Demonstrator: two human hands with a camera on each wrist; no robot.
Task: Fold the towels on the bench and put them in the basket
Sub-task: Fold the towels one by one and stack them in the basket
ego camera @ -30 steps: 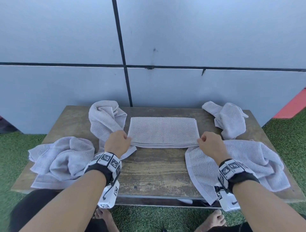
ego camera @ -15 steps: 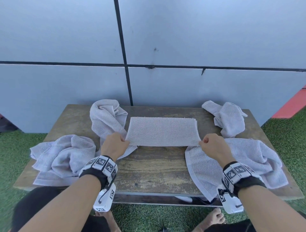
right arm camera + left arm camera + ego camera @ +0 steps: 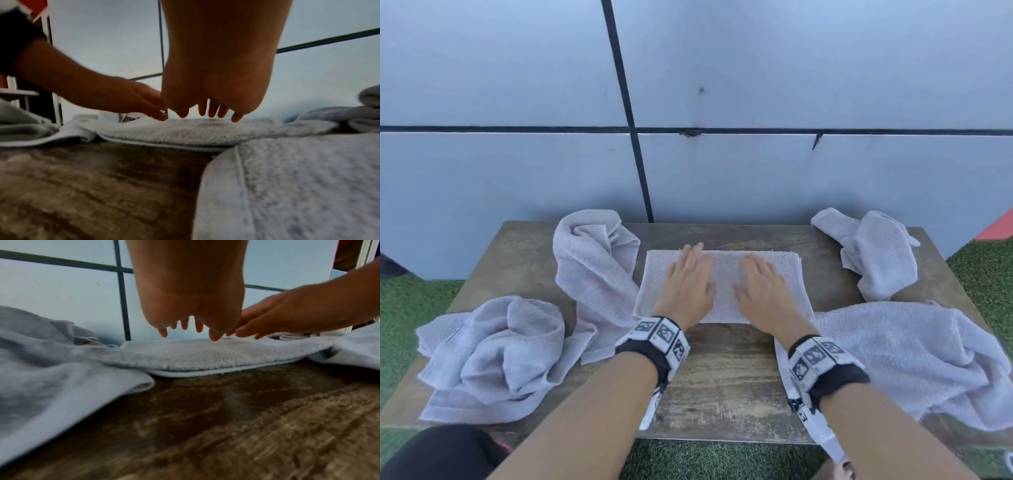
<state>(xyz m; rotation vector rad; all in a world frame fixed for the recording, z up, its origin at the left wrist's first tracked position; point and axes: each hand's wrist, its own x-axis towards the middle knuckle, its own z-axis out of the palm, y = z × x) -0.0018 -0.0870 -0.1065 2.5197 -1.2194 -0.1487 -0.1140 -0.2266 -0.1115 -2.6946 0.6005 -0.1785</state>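
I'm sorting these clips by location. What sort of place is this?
Probably an outdoor or patio-like spot, not a laundry room. A worn wooden bench stands on green artificial grass against a plain grey panelled wall, with loose towels around one folded towel.

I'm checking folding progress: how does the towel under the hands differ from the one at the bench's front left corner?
The towel under the hands lies flat as a neat layered rectangle; the front-left towel is a crumpled heap. Both open hands, left hand and right hand, are over the first; nothing touches the second. Both are pale grey terry on the bench.
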